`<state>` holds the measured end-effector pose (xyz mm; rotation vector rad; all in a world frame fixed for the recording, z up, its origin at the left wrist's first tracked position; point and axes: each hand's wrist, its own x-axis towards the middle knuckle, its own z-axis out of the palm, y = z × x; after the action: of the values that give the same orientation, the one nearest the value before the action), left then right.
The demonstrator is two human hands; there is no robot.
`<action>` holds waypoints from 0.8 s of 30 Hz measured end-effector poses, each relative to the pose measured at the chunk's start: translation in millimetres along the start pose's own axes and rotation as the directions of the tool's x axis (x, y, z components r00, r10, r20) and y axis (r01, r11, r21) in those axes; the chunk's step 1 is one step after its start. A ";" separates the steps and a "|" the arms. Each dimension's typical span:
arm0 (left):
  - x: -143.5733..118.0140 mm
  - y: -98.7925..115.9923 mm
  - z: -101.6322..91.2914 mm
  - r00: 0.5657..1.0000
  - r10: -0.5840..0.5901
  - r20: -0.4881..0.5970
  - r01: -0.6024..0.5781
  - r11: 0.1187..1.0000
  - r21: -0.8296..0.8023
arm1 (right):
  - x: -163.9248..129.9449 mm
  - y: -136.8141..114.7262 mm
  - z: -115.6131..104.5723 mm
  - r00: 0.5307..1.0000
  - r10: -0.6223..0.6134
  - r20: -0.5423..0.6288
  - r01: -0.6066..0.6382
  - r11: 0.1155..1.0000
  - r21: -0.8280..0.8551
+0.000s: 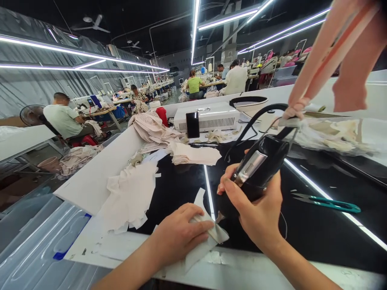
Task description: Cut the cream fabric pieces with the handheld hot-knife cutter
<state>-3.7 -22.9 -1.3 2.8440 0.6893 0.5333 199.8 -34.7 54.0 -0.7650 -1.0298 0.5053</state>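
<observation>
The right hand (256, 209) is closed around a black handheld heat tool (256, 169) with a metal band, its cord running up and back over the bench (302, 225); the tool's small tip is down on a pale fabric piece (208, 237) at the near edge. The left hand (178, 233) lies flat on that same piece, fingers pressing it to the bench, gripping nothing else. As a judgement, the work on this piece is under way: the tip meets the cloth at one corner, and whether the rest of its edge is treated cannot be told. Just left lies a loose pile of cut fabric (130, 197), and further back a folded stack (193, 155), so many pieces are about; which of them are finished is not visible. To the right, well apart, lie teal-handled snips (328, 202). Behind stand a white machine (208, 117) and a clear bag of pieces (332, 137). Other people sit at distant tables
</observation>
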 end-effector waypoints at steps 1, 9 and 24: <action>-1.2 -1.4 -0.3 1.000 0.003 0.000 -0.003 1.000 -0.002 | -0.3 -0.4 0.2 1.000 0.001 -0.001 -0.001 1.000 -0.010; -3.8 -4.5 1.9 1.000 0.013 0.000 -0.013 0.999 0.033 | 3.5 0.6 5.0 0.999 0.030 -0.037 -0.032 0.998 -0.049; -4.3 -1.4 -0.6 0.999 -0.029 0.023 0.028 0.999 0.028 | 6.5 6.1 13.1 0.994 0.087 -0.064 -0.094 0.991 -0.100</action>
<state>-8.1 -23.6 -2.4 2.8561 0.7376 0.4897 190.8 -22.0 57.0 -0.9169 -0.9743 0.5069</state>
